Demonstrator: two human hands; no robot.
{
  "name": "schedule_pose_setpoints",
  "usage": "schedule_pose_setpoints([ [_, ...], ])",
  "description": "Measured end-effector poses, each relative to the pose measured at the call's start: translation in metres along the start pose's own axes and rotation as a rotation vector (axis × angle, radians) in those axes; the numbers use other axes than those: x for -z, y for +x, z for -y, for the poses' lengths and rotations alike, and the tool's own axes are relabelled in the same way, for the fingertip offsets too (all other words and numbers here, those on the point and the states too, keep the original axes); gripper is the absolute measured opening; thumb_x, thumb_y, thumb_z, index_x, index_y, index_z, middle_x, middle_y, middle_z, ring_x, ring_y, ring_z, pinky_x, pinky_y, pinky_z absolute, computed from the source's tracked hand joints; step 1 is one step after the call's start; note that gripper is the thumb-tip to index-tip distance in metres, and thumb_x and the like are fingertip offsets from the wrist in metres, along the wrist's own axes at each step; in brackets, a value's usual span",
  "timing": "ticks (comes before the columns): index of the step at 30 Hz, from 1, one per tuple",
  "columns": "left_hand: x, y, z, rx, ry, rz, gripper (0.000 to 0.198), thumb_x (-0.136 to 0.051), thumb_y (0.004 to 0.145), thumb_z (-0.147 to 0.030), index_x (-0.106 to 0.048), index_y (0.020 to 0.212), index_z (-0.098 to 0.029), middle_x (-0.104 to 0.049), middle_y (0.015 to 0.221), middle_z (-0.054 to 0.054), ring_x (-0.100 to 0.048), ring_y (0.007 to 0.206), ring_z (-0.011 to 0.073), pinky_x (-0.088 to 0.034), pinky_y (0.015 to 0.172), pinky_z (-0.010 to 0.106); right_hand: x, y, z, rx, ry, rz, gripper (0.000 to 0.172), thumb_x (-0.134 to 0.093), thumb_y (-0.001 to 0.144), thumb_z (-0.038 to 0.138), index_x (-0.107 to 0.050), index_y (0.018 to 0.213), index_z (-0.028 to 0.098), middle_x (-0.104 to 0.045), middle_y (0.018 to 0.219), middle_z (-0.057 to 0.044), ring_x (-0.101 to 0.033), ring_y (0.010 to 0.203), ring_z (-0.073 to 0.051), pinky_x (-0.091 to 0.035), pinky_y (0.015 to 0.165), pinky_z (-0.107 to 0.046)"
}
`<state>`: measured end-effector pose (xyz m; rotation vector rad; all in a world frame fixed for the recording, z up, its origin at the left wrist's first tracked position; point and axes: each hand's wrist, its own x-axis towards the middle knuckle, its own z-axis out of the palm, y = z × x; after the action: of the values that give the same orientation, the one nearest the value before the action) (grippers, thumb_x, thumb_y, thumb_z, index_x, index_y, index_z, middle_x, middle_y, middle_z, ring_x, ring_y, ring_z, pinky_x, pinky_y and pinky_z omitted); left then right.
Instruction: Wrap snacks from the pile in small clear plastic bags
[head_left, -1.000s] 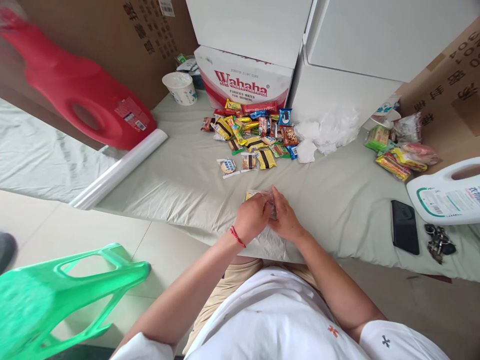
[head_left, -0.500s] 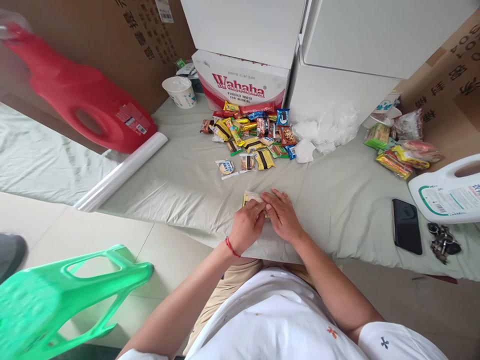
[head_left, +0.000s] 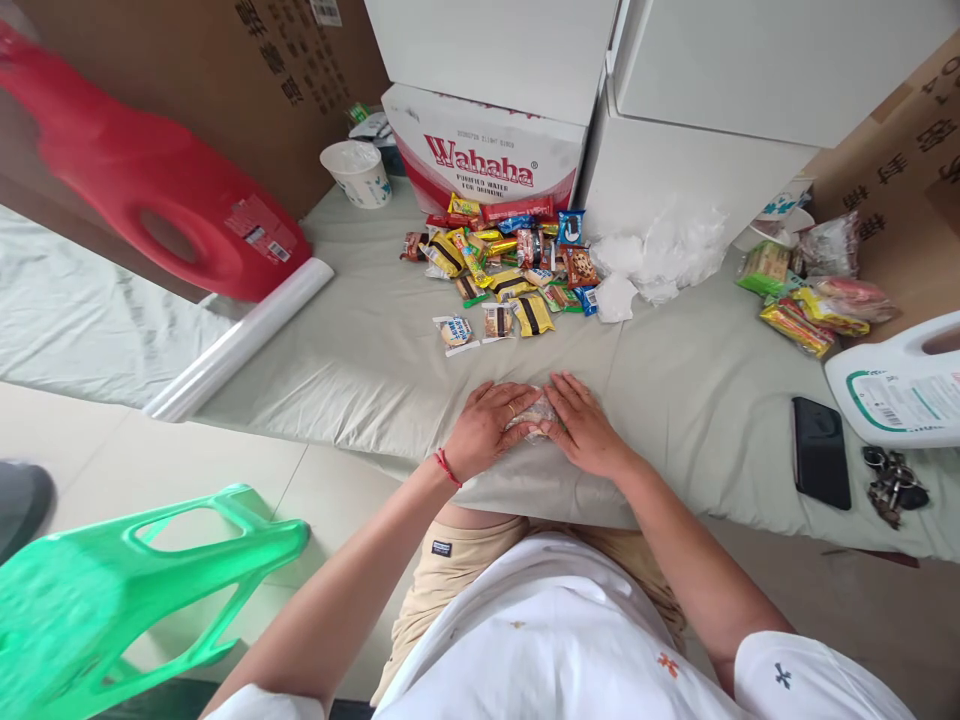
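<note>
Plastic pkt nr cloth front edge | grip: L hand + R hand holding pkt | cloth runs R to phone

free: cloth between hands and phone | obstacle ahead: snack pile

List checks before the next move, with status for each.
1. Left hand on the clear-wrapped bundle: ok, fingers over its left side.
2. Right hand on the bundle: ok, fingers at its right side.
3. Bundle in full view: not ok, both hands cover its edges.
4. Wrap closed all round: cannot tell, fingers hide it.
5. Snack pile apart from the hands: ok, bare cloth lies between.
6. Phone and keys away from the hands: ok, both well to the right.
</note>
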<state>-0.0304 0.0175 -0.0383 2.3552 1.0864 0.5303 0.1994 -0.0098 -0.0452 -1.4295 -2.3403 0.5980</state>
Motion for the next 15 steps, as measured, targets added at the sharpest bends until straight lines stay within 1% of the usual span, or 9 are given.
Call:
schedule_pose_setpoints([
  [2, -0.002, -0.001, 0.001, 0.000, 0.014, 0.001, 0.052, -0.048, 0.102, -0.051, -0.054, 0.148, -0.027, -0.061, 0.146, 0.012, -0.054, 0.136, 0.0285, -0.028, 0.121, 0.055, 0.009, -0.002, -0.011, 0.001, 0.067, -0.013, 0.057, -0.046, 0.104, 0.046, -0.050, 0.152, 0.015, -0.040, 0.163, -0.018, -0.027, 0.156, -0.032, -0.030, 0.124, -0.058],
  [4, -0.003, -0.001, 0.001, -0.002, 0.035, 0.001, 0.056, -0.055, 0.098, -0.053, -0.055, 0.147, -0.025, -0.062, 0.144, 0.013, -0.054, 0.135, 0.0300, -0.025, 0.122, 0.057, 0.019, -0.002, -0.015, -0.018, 0.142, -0.087, 0.051, -0.049, 0.103, 0.045, -0.056, 0.146, 0.020, -0.049, 0.156, -0.016, -0.039, 0.149, -0.031, -0.037, 0.121, -0.056],
  [6, -0.006, 0.001, -0.001, 0.005, 0.067, 0.000, 0.059, -0.063, 0.094, -0.050, -0.055, 0.146, -0.023, -0.062, 0.142, 0.015, -0.054, 0.133, 0.0313, -0.025, 0.123, 0.057, 0.028, 0.001, -0.011, -0.028, 0.195, -0.192, 0.047, -0.050, 0.103, 0.044, -0.057, 0.144, 0.023, -0.055, 0.149, -0.014, -0.047, 0.142, -0.028, -0.042, 0.118, -0.053],
  [8, -0.009, 0.003, -0.003, 0.021, 0.091, -0.009, 0.055, -0.064, 0.093, -0.041, -0.056, 0.143, -0.021, -0.062, 0.140, 0.015, -0.056, 0.130, 0.0307, -0.026, 0.122, 0.056, 0.029, 0.006, -0.003, -0.002, 0.202, -0.249, 0.047, -0.049, 0.104, 0.043, -0.053, 0.147, 0.024, -0.056, 0.148, -0.013, -0.049, 0.141, -0.026, -0.043, 0.118, -0.050],
  [9, -0.010, 0.003, -0.004, 0.027, 0.098, -0.015, 0.053, -0.064, 0.093, -0.037, -0.056, 0.142, -0.021, -0.062, 0.140, 0.015, -0.056, 0.129, 0.0299, -0.028, 0.122, 0.055, 0.027, 0.008, 0.002, 0.028, 0.187, -0.240, 0.049, -0.048, 0.104, 0.043, -0.050, 0.149, 0.023, -0.054, 0.150, -0.013, -0.047, 0.142, -0.026, -0.042, 0.118, -0.049],
  [11, -0.012, 0.003, -0.006, 0.036, 0.103, -0.029, 0.052, -0.062, 0.093, -0.032, -0.054, 0.143, -0.021, -0.061, 0.141, 0.014, -0.056, 0.130, 0.0289, -0.028, 0.122, 0.053, 0.016, 0.012, 0.010, 0.074, 0.117, -0.177, 0.054, -0.043, 0.106, 0.043, -0.043, 0.155, 0.019, -0.051, 0.154, -0.015, -0.043, 0.145, -0.027, -0.038, 0.121, -0.052],
  [13, -0.011, 0.002, -0.007, 0.040, 0.097, -0.034, 0.058, -0.063, 0.090, -0.030, -0.050, 0.147, -0.022, -0.059, 0.144, 0.014, -0.054, 0.133, 0.0293, -0.027, 0.123, 0.053, 0.002, 0.014, 0.014, 0.076, 0.022, -0.108, 0.058, -0.035, 0.108, 0.041, -0.036, 0.159, 0.014, -0.047, 0.157, -0.017, -0.039, 0.148, -0.029, -0.030, 0.124, -0.056],
  [15, -0.007, 0.000, -0.006, 0.024, 0.063, -0.015, 0.069, -0.065, 0.086, -0.029, -0.044, 0.152, -0.022, -0.056, 0.148, 0.015, -0.051, 0.137, 0.0309, -0.024, 0.124, 0.055, -0.007, 0.013, 0.014, 0.054, -0.052, -0.072, 0.059, -0.029, 0.109, 0.041, -0.032, 0.161, 0.012, -0.046, 0.158, -0.018, -0.037, 0.150, -0.030, -0.025, 0.126, -0.059],
])
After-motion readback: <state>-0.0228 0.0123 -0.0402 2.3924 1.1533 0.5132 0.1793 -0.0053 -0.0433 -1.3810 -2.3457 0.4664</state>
